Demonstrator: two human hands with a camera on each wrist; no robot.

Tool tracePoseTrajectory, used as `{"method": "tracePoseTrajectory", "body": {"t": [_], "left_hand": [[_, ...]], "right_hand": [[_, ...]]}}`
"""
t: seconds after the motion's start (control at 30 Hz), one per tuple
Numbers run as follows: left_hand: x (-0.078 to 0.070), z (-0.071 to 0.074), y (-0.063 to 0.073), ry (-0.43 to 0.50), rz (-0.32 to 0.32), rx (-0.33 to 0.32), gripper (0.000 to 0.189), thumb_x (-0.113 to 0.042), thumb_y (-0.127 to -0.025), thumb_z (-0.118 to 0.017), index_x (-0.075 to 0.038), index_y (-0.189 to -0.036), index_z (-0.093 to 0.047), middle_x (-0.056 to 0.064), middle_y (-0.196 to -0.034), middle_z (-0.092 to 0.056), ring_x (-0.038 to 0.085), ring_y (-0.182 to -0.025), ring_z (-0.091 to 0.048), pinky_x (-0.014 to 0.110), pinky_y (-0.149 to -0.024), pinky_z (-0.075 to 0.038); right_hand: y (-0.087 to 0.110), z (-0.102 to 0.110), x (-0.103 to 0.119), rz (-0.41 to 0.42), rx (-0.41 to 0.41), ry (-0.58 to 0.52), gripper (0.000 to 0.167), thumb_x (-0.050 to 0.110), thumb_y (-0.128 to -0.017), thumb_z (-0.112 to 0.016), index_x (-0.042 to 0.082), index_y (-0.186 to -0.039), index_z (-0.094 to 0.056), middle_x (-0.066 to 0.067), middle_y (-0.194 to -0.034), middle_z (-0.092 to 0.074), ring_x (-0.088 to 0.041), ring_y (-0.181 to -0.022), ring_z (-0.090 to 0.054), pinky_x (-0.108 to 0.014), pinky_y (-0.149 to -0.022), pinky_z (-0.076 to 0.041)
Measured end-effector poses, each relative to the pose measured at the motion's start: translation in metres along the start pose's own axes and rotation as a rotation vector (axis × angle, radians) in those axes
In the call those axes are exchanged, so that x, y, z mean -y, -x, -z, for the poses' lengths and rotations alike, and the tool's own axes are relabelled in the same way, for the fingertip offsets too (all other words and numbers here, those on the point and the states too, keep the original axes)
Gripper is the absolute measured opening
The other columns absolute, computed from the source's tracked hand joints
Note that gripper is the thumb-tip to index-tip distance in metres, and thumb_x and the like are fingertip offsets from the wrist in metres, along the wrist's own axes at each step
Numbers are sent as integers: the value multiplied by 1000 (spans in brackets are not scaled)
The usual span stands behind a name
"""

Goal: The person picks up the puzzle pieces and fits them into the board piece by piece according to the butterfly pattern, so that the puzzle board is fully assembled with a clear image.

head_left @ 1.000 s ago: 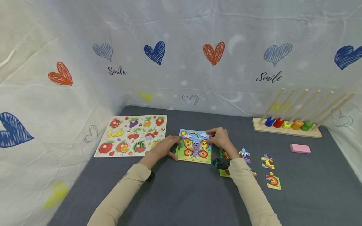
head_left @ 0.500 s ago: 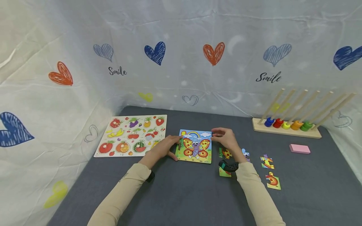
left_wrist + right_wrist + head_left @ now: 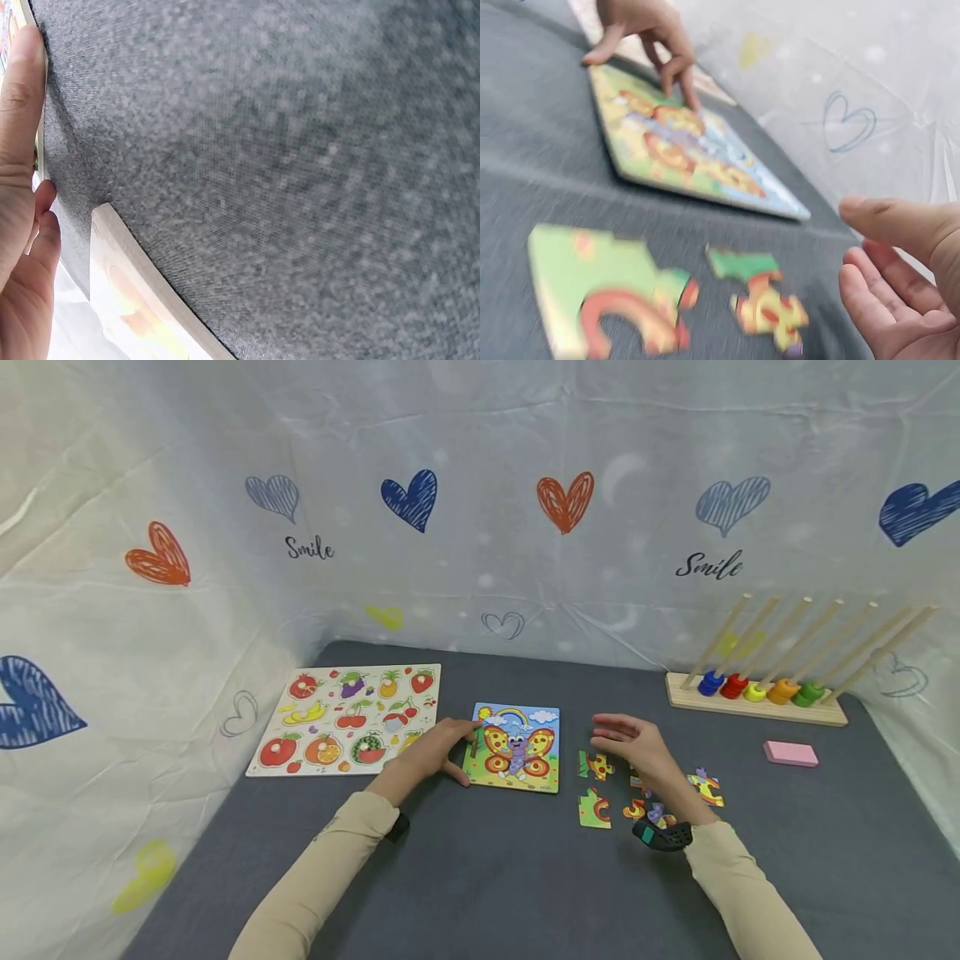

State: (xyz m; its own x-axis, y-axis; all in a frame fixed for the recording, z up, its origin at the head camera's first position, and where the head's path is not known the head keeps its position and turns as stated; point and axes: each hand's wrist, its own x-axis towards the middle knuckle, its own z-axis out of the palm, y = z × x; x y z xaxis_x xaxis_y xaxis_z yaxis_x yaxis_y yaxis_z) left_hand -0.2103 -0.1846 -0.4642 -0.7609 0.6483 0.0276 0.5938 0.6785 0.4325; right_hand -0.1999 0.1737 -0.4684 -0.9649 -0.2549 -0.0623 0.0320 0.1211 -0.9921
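A square butterfly picture board [image 3: 517, 777] lies in the middle of the table in the head view. My left hand [image 3: 427, 753] rests on its left side, fingertips on the picture and thumb at the near corner. Right of the board, my right hand [image 3: 641, 752] hovers over loose jigsaw pieces with fingers loosely bent and nothing in them. A green corner piece [image 3: 592, 262] and a green-and-yellow piece [image 3: 769, 309] lie below that hand in the right wrist view. A yellow-and-purple piece [image 3: 705, 788] shows beyond the wrist; the forearm partly hides other pieces.
A fruit puzzle board [image 3: 341, 760] lies to the left, near the butterfly board. At the back right stands a wooden peg rack [image 3: 757, 703] with coloured rings and tall slanted rods. A pink block [image 3: 791, 754] sits in front of it. Hanging cloth borders the table.
My right hand has left the butterfly board's right edge and moved right, over the loose pieces, uncovering those nearest the board. The left hand stays in place on the board.
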Motion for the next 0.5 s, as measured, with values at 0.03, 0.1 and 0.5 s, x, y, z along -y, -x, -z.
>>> {"method": "tracePoseTrajectory", "body": {"t": [0.03,0.1,0.5], "left_hand": [[0,0,0,-5,1,1,95,-33,-63,-88,6,-138,-45,15,-115,-62,30,-112,-54,42,-97,-43],[1,0,-1,0,8,6,95,-33,-62,-89,6,-137,-46,15,-117,-61,30,-112,-53,41,-97,-43],[3,-1,-1,-10,-3,8,89,-34,-63,-89,5,-133,-49,16,-121,-59,29,-109,-53,41,-95,-43]], "right_hand": [[3,3,-1,2,2,2,54,10,-88,-71,-10,-133,-48,-30,-133,-49,-9,-104,-63,-20,-84,-52],[9,9,-4,7,8,25,54,10,-88,-70,-11,-133,-49,-31,-132,-50,-8,-104,-63,-19,-83,-52],[29,21,-21,49,18,216,47,8,-82,-76,-6,-124,-59,-26,-123,-60,-24,-108,-63,-19,-78,-53]]}}
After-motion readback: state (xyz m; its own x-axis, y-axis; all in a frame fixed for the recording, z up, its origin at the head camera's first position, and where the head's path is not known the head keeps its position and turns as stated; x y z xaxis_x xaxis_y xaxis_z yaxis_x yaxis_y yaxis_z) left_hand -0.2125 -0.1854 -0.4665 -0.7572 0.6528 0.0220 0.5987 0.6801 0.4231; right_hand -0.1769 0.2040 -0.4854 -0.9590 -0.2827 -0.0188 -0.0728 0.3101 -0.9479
